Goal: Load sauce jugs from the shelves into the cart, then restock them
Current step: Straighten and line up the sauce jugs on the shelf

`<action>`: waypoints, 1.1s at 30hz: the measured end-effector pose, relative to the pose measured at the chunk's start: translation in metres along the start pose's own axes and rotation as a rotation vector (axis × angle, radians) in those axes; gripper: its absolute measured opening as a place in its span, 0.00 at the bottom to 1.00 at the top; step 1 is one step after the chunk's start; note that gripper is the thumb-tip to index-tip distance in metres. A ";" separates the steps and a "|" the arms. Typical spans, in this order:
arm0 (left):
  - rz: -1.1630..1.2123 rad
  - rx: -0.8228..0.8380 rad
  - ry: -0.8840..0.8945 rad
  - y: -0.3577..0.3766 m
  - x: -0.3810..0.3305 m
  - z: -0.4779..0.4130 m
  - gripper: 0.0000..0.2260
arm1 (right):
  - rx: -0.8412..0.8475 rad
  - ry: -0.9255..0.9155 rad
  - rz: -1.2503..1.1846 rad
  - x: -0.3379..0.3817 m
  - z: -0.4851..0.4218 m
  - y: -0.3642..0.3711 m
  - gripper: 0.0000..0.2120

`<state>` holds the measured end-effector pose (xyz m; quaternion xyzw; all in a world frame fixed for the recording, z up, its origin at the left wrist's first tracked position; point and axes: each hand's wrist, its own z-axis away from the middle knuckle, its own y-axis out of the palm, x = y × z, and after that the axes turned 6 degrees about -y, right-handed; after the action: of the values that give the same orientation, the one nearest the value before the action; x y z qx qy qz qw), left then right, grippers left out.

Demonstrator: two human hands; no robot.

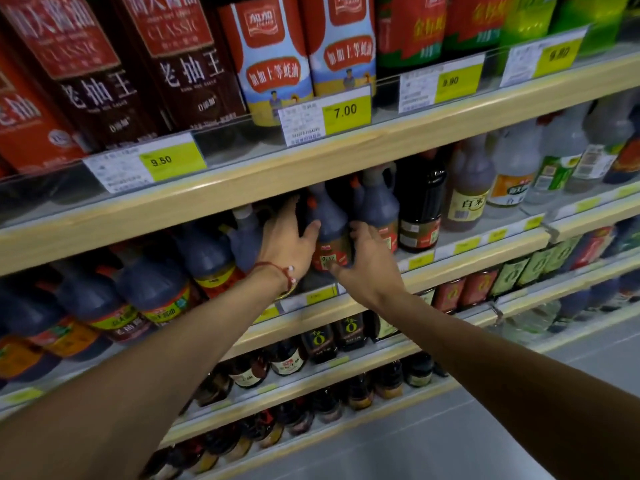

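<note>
Jug [332, 220] stands on shelf [450, 276], clasped from both sides: left hand [289, 239] with thumb across its front, right hand [367, 263] curled round its label.

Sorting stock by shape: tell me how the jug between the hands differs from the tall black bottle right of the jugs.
The jug tapers from broad shoulders to a thin neck; the black bottle stays straight-sided far higher. The jug's label is red and gold; the bottle's is mostly dark. The left hand and right hand grip the jug; the bottle stands untouched. Both look dark and share one shelf.
</note>
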<state>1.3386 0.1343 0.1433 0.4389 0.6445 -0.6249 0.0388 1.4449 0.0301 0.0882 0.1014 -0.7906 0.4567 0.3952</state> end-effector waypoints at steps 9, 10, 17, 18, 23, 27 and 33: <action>0.110 -0.067 0.066 0.016 0.007 -0.003 0.09 | -0.226 0.023 -0.096 -0.003 0.004 0.031 0.35; 0.114 -0.062 0.069 0.016 0.007 -0.003 0.09 | -0.248 0.039 -0.112 -0.002 0.005 0.032 0.35; 0.144 -0.089 0.040 0.015 0.005 0.000 0.10 | -0.321 0.119 -0.166 0.007 0.012 0.047 0.39; 0.146 -0.100 0.030 0.016 0.006 0.001 0.10 | -0.336 0.122 -0.173 0.007 0.012 0.048 0.38; 0.132 -0.142 0.005 0.020 0.003 0.007 0.12 | -0.347 0.127 -0.182 -0.001 0.011 0.053 0.33; 0.140 -0.160 0.008 0.021 0.006 0.005 0.12 | -0.361 0.143 -0.202 -0.005 0.011 0.056 0.28; 0.203 -0.232 -0.021 0.031 0.006 0.008 0.12 | -0.333 0.137 -0.186 -0.007 0.010 0.056 0.27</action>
<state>1.3505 0.1257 0.1140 0.4879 0.6642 -0.5436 0.1592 1.4149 0.0526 0.0444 0.0758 -0.8136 0.2870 0.5000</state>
